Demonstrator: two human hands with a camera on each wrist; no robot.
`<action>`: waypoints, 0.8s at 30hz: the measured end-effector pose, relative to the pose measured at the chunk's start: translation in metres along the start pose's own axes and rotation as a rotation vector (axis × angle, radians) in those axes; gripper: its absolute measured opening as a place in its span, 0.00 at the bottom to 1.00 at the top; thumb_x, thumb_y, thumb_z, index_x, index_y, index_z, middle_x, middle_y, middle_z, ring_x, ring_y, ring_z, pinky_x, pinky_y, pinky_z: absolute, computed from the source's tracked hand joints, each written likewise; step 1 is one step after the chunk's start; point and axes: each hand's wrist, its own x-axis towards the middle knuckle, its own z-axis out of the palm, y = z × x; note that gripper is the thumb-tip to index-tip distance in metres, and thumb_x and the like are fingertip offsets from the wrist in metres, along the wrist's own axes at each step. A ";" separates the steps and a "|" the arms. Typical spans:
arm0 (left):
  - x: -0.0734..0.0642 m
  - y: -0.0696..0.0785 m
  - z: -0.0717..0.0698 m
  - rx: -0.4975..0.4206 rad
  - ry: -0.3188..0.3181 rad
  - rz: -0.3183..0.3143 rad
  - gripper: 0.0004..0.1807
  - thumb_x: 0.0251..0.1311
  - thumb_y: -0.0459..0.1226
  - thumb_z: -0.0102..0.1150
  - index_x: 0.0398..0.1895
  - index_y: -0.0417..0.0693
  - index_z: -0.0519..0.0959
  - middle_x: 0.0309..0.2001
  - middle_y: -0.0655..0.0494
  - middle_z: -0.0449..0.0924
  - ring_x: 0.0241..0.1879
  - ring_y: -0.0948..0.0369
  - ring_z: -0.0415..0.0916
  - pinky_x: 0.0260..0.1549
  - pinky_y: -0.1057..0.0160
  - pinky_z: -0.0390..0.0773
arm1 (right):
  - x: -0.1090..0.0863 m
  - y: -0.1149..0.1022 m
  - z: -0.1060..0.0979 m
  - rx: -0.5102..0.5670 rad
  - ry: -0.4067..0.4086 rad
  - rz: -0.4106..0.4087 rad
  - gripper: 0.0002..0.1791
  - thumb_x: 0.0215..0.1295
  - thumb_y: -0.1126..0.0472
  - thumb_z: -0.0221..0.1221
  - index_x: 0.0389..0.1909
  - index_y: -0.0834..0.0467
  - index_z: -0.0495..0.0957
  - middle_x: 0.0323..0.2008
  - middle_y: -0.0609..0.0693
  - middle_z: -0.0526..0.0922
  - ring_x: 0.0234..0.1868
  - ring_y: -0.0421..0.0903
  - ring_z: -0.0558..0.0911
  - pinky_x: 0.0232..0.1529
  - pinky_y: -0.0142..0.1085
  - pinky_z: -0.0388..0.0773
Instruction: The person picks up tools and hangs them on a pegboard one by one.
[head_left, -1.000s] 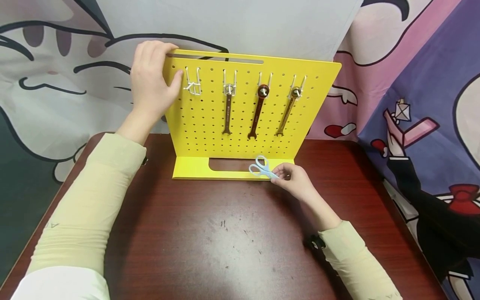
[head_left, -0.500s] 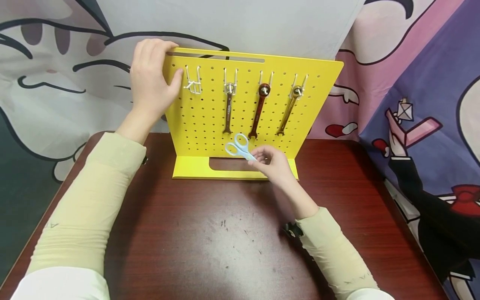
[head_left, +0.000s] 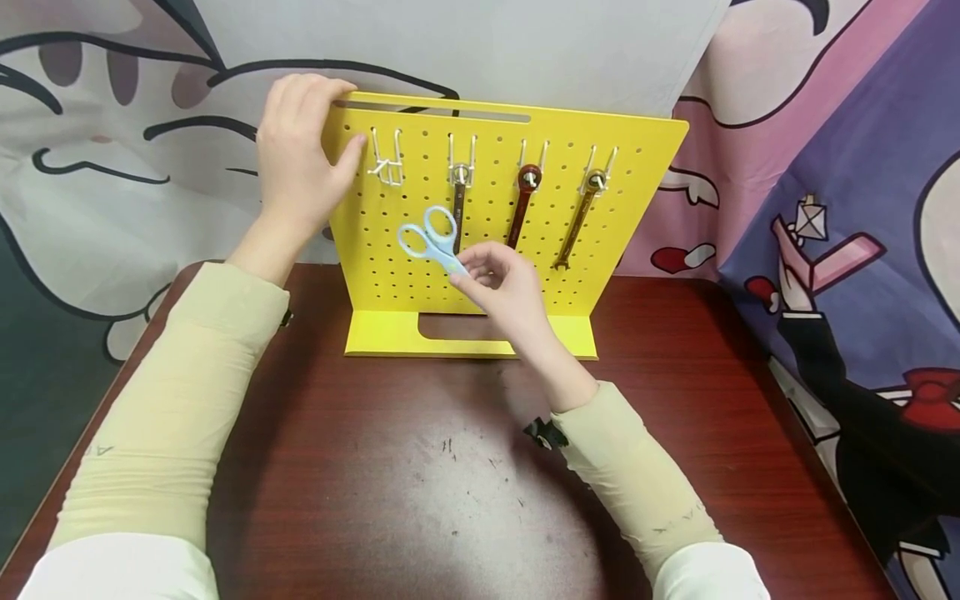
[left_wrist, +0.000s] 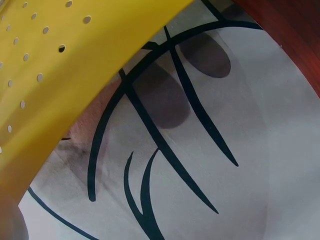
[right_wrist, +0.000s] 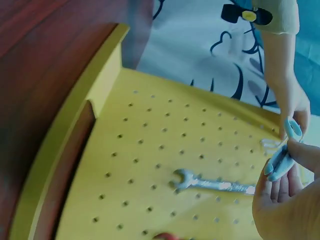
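Right hand (head_left: 501, 283) pinching blue scissors (head_left: 431, 239) by the blades, raised at frame centre before the yellow pegboard (head_left: 637, 167), below the empty hook (head_left: 386, 169), left hand (head_left: 300, 158) gripping the pegboard's upper left edge, three wrenches hanging, red-brown surface (head_left: 420, 467) beneath.

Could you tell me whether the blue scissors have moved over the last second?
Yes. The scissors, pinched in the right hand, have risen from the yellow pegboard's base and gone left, now near the empty hook.
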 end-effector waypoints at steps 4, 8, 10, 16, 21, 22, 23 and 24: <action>0.000 0.000 -0.001 -0.003 -0.002 -0.002 0.22 0.70 0.37 0.64 0.65 0.40 0.80 0.62 0.43 0.82 0.69 0.47 0.71 0.76 0.56 0.65 | 0.008 -0.013 0.012 0.072 0.023 -0.052 0.12 0.65 0.70 0.70 0.47 0.68 0.84 0.35 0.51 0.86 0.37 0.37 0.82 0.44 0.27 0.83; 0.000 0.000 -0.001 -0.002 -0.002 0.005 0.22 0.70 0.36 0.65 0.65 0.40 0.80 0.63 0.43 0.82 0.69 0.46 0.71 0.76 0.56 0.65 | 0.018 -0.022 0.021 0.125 0.040 -0.078 0.12 0.65 0.71 0.70 0.48 0.69 0.83 0.35 0.49 0.85 0.37 0.37 0.82 0.44 0.27 0.84; 0.001 -0.001 0.000 0.001 0.000 0.009 0.22 0.70 0.37 0.65 0.65 0.39 0.80 0.63 0.42 0.82 0.69 0.46 0.71 0.76 0.56 0.65 | 0.023 -0.026 0.025 0.141 0.047 -0.084 0.12 0.65 0.72 0.70 0.48 0.70 0.83 0.35 0.49 0.85 0.37 0.37 0.82 0.44 0.27 0.84; 0.001 0.000 0.000 -0.001 0.004 0.006 0.22 0.69 0.36 0.65 0.64 0.40 0.80 0.62 0.43 0.82 0.69 0.46 0.72 0.76 0.57 0.66 | 0.035 -0.034 0.035 0.172 0.056 -0.071 0.12 0.65 0.72 0.69 0.48 0.70 0.83 0.36 0.51 0.86 0.36 0.37 0.82 0.43 0.27 0.84; 0.000 0.001 -0.001 -0.005 0.004 -0.002 0.22 0.69 0.36 0.66 0.64 0.39 0.80 0.62 0.42 0.83 0.70 0.46 0.72 0.77 0.57 0.65 | 0.039 -0.035 0.039 0.189 0.083 -0.011 0.12 0.65 0.72 0.69 0.49 0.69 0.84 0.37 0.52 0.86 0.36 0.36 0.81 0.43 0.26 0.83; 0.000 0.001 -0.001 -0.004 0.004 -0.001 0.22 0.69 0.35 0.65 0.65 0.39 0.80 0.62 0.42 0.83 0.70 0.46 0.72 0.77 0.57 0.65 | 0.040 -0.034 0.040 0.192 0.089 0.002 0.12 0.65 0.72 0.69 0.49 0.69 0.84 0.36 0.52 0.86 0.36 0.37 0.81 0.43 0.26 0.83; 0.000 0.001 -0.001 -0.005 0.004 -0.001 0.22 0.69 0.35 0.65 0.65 0.39 0.80 0.62 0.42 0.83 0.70 0.46 0.72 0.77 0.57 0.65 | 0.041 -0.033 0.040 0.197 0.095 0.013 0.12 0.65 0.72 0.70 0.49 0.69 0.84 0.37 0.52 0.86 0.36 0.37 0.81 0.43 0.26 0.83; 0.000 0.001 -0.001 -0.005 0.004 -0.001 0.22 0.69 0.35 0.65 0.64 0.39 0.80 0.62 0.42 0.82 0.70 0.47 0.71 0.77 0.57 0.65 | 0.042 -0.031 0.040 0.195 0.100 0.024 0.12 0.65 0.72 0.70 0.49 0.69 0.84 0.37 0.51 0.86 0.36 0.37 0.81 0.43 0.26 0.82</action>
